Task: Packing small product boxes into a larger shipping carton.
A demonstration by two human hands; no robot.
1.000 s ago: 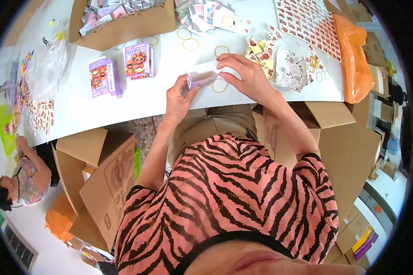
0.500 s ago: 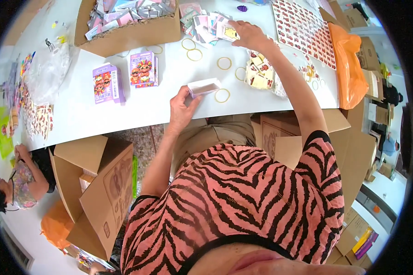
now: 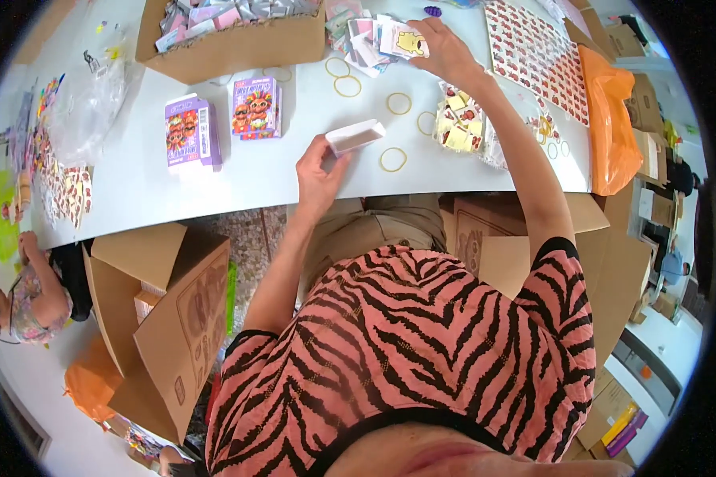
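Note:
My left hand (image 3: pixel 322 176) pinches a small open box (image 3: pixel 356 137), white inside with a lilac outside, just above the near part of the table. The open side of the box faces up. At the far side, my right hand (image 3: pixel 447 52) has its thumb and fingers on the right edge of a white card (image 3: pixel 408 43) with a yellow figure. That card overlaps a loose spread of small cards and packets (image 3: pixel 363 48). Left of my left hand stand a purple printed box (image 3: pixel 191 133) and a short stack of similar boxes (image 3: pixel 254 109).
A cardboard carton (image 3: pixel 239 52) full of packets stands at the far left. Rubber bands (image 3: pixel 392 160) lie scattered mid-table. To the right are a clear bag of yellow pieces (image 3: pixel 459 126), a sticker sheet (image 3: pixel 537 60) and an orange bag (image 3: pixel 608 119). Another person (image 3: pixel 36 298) sits at the left.
My right hand has drawn its fingers in at the card's edge, and the card is tilted up a little. The left hand still holds the open box. The whole view has shifted slightly.

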